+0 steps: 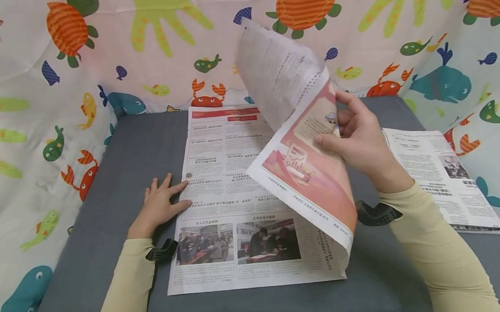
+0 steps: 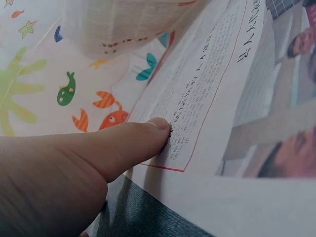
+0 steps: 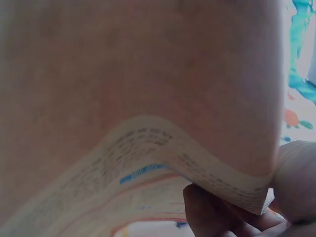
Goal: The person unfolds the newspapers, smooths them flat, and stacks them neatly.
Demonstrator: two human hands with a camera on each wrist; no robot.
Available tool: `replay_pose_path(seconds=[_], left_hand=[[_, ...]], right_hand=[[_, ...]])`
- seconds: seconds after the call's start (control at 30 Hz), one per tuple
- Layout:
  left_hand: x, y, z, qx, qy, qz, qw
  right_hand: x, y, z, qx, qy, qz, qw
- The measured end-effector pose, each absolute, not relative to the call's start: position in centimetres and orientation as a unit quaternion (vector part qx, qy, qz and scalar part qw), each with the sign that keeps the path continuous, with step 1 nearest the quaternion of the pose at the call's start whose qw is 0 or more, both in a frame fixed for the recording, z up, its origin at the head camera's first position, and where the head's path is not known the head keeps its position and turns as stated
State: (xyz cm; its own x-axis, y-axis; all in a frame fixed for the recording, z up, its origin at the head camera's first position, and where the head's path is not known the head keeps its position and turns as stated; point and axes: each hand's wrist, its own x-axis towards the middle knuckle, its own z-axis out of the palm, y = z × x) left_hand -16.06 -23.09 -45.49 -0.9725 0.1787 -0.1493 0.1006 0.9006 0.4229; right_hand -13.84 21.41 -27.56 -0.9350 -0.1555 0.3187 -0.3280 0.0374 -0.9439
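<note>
A newspaper sheet [image 1: 222, 188] lies spread on the grey table, with two photos near its front edge. My left hand [image 1: 161, 203] rests at the sheet's left edge, fingers spread and fingertips on the margin; in the left wrist view its thumb [image 2: 133, 143] presses on the printed column. My right hand [image 1: 359, 136] pinches a raised page [image 1: 305, 158] between thumb and fingers. That page bears a pink and red illustration and curls up over the sheet's right half, its far part standing upright. In the right wrist view the lifted page [image 3: 148, 74] fills most of the picture.
A folded stack of newspapers [image 1: 438, 179] lies at the table's right side, behind my right forearm. The grey table [image 1: 107, 182] shows to the left. A curtain [image 1: 164, 66] printed with sea animals hangs along the back and sides.
</note>
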Motion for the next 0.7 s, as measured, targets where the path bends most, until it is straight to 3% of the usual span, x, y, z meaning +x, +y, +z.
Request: replay_pose_path(seconds=[0.33,0.7], left_hand=[[-15.8,-25.2,-45.4,0.067,0.975,0.194,0.091],[-15.9,-29.1,-44.7,0.05,0.978,0.173,0.103]], right_hand=[[-11.7,28.2,-28.0,0.083,-0.626,0.773,0.061],[-9.5,34.2,-32.7,0.036,-0.562,0.825,0.055]])
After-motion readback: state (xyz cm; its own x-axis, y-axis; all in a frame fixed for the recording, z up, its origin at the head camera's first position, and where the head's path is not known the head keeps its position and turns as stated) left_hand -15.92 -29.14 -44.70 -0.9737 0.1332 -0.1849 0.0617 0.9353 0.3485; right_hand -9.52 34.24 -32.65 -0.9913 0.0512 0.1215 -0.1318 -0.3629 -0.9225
